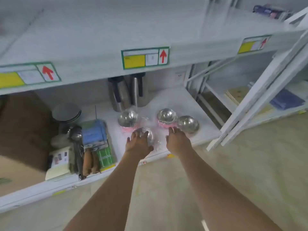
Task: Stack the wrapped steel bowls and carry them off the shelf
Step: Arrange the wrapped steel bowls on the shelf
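Several steel bowls in clear plastic wrap sit upside down on the lower white shelf (pixel 180 100). The nearest bowl (pixel 148 133) lies near the shelf's front edge, and my left hand (pixel 138 144) rests on it with fingers spread over its dome. Behind it stands a bowl stack with a pink band (pixel 127 120). To the right is another pink-banded stack (pixel 166 117), and beside that a single bowl (pixel 188 124). My right hand (pixel 176 139) hovers with fingers apart just in front of those two, holding nothing. The picture is blurred.
Two steel thermos jugs (pixel 126 92) stand at the back. Left of the bowls lie blue and green packets (pixel 96 137), ladles (pixel 75 135), grey plates (pixel 66 113) and a brown box (pixel 21 127). The upper shelf (pixel 100 60) overhangs. A white upright (pixel 260 97) stands at right.
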